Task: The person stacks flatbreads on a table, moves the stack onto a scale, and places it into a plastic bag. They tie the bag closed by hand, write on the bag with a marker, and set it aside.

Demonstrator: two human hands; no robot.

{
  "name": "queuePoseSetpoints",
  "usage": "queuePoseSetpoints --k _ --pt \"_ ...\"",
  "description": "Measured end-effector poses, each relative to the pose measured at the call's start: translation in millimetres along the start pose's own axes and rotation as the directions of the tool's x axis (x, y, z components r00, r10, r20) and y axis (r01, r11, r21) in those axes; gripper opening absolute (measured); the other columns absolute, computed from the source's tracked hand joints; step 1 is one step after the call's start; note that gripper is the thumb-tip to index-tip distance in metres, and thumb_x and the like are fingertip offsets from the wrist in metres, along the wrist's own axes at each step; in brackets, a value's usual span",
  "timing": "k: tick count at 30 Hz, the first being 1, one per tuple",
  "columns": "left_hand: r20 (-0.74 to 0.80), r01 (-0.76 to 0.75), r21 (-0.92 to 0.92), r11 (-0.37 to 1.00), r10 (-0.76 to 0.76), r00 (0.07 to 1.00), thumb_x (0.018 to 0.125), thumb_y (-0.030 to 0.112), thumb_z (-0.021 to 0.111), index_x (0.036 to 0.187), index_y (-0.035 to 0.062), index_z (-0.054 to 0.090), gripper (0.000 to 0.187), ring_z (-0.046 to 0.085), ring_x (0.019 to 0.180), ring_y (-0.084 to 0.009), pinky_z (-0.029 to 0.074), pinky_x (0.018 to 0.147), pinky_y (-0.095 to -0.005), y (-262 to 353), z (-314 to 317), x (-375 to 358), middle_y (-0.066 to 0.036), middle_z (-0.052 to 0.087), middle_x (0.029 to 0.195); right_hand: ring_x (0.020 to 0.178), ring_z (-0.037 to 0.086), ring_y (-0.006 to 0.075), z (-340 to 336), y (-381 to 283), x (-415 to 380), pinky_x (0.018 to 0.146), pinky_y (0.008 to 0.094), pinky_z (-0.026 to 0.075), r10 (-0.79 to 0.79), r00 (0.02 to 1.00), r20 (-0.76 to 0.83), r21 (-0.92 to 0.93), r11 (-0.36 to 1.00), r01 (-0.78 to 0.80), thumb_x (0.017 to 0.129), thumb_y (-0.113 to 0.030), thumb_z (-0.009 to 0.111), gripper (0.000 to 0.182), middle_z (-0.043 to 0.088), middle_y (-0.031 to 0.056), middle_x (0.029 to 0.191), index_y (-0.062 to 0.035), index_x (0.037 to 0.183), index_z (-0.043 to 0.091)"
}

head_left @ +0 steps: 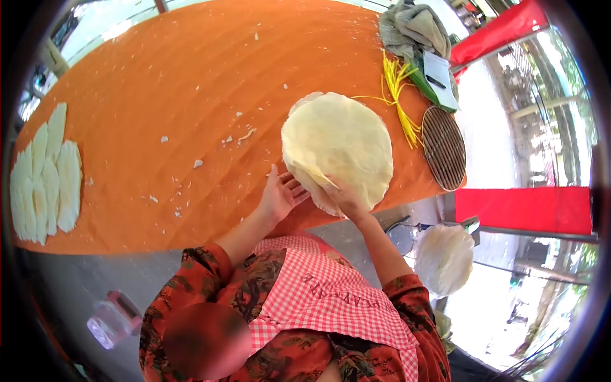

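A stack of thin, pale-yellow round sheets (pixel 337 137) lies near the front edge of the orange-covered table. At its near edge, one sheet's rim is lifted and curled over. My right hand (pixel 347 197) has its fingers closed on that curled rim; the fingertips are partly hidden. Beside the stack's lower left edge is my left hand (pixel 282 196), palm turned up and fingers apart, close to the underside of the curl. Folded flat pieces of similar pale sheet (pixel 48 178) lie overlapping at the table's far left.
Small flakes dot the orange cloth (pixel 191 83). At right are yellow strips (pixel 396 86), a round slatted rack (pixel 443 148), a notepad (pixel 440 76) with a pen, and a grey cloth (pixel 414 28). Another pale round stack (pixel 444 260) stands off the table; a clear plastic container (pixel 109 323) is below left.
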State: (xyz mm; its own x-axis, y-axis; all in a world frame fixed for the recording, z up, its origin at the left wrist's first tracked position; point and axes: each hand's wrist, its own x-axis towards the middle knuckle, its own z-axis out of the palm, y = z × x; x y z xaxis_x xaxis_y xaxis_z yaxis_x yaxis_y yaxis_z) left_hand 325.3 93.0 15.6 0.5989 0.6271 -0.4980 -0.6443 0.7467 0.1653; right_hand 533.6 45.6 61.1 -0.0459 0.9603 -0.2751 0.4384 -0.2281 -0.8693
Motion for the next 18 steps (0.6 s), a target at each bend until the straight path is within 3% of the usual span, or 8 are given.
queuePoseSetpoints --k 2,6,9,11,12,13,16,18 --pt "0.067 -0.007 0.07 0.998 0.003 0.998 0.096 0.056 0.044 0.134 0.0081 0.039 0.061 0.052 0.12 -0.0289 0.041 0.103 -0.0476 1 -5 4 -0.013 0.051 0.132 0.112 0.058 0.0245 -6 9 3 0.099 0.0321 0.042 -0.006 0.999 0.043 0.009 1.0 0.005 0.096 -0.024 0.052 0.037 0.064 0.0138 0.118 -0.0005 0.124 0.057" --pt "0.031 -0.014 0.158 0.987 0.009 0.999 0.098 0.041 0.05 0.136 0.0143 0.039 0.047 0.054 0.118 -0.0268 0.046 0.098 -0.0479 6 -8 14 -0.009 0.051 0.131 0.11 0.059 0.0219 -10 20 5 0.098 0.0303 0.042 0.066 0.997 0.047 0.068 0.995 -0.069 0.096 -0.019 0.053 0.035 0.065 0.0098 0.118 -0.0012 0.126 0.057" --pt "-0.044 -0.026 0.24 0.97 0.037 0.998 0.097 0.033 0.054 0.138 0.0176 0.037 0.047 0.053 0.119 -0.026 0.049 0.094 -0.0473 9 5 14 -0.007 0.051 0.132 0.109 0.06 0.0223 0 43 8 0.096 0.0308 0.044 -0.04 0.998 -0.051 -0.042 0.998 0.038 0.093 -0.014 0.058 0.035 0.064 0.013 0.118 -0.002 0.125 0.058" --pt "-0.062 -0.03 0.294 0.955 0.051 0.997 0.096 0.03 0.056 0.14 0.0195 0.036 0.049 0.053 0.12 -0.0258 0.05 0.092 -0.0467 7 6 17 -0.006 0.051 0.132 0.111 0.059 0.0204 15 28 6 0.096 0.0313 0.044 -0.159 0.977 -0.146 -0.281 0.953 0.113 0.09 -0.013 0.06 0.036 0.063 0.017 0.121 -0.0011 0.124 0.059" --pt "-0.052 -0.044 0.323 0.945 0.064 0.997 0.097 0.032 0.055 0.14 0.0197 0.035 0.049 0.052 0.121 -0.0259 0.05 0.093 -0.0471 5 7 17 -0.006 0.05 0.133 0.113 0.058 0.0195 23 18 5 0.097 0.0316 0.045 -0.224 0.958 -0.18 -0.396 0.908 0.138 0.088 -0.012 0.062 0.037 0.062 0.019 0.123 -0.0006 0.124 0.06" --pt "-0.04 -0.058 0.353 0.934 0.078 0.996 0.097 0.035 0.053 0.14 0.0198 0.035 0.049 0.051 0.122 -0.026 0.049 0.093 -0.0474 4 10 16 -0.006 0.049 0.134 0.104 0.063 0.0211 29 -4 4 0.089 0.0309 0.048 -0.242 0.947 -0.213 -0.439 0.889 0.129 0.084 -0.011 0.064 0.035 0.065 0.0229 0.114 -0.0002 0.118 0.063" --pt "0.027 -0.046 0.301 0.952 0.04 0.999 0.099 0.044 0.046 0.139 0.0177 0.037 0.049 0.05 0.124 -0.0276 0.048 0.095 -0.0483 13 16 10 -0.007 0.047 0.138 0.086 0.066 0.0189 14 15 9 0.075 0.0316 0.05 -0.047 0.95 -0.31 -0.265 0.963 -0.039 0.087 -0.006 0.059 0.022 0.069 0.0184 0.093 0.0004 0.107 0.066" --pt "0.044 0.015 0.174 0.985 -0.023 0.999 0.1 0.049 0.04 0.138 0.0152 0.039 0.05 0.05 0.124 -0.0287 0.047 0.096 -0.0486 20 12 9 -0.008 0.046 0.14 0.082 0.062 0.0112 -27 1 17 0.072 0.0284 0.049 -0.087 0.955 -0.284 -0.188 0.982 0.033 0.087 -0.003 0.057 0.022 0.069 0.0163 0.083 0.001 0.107 0.066"
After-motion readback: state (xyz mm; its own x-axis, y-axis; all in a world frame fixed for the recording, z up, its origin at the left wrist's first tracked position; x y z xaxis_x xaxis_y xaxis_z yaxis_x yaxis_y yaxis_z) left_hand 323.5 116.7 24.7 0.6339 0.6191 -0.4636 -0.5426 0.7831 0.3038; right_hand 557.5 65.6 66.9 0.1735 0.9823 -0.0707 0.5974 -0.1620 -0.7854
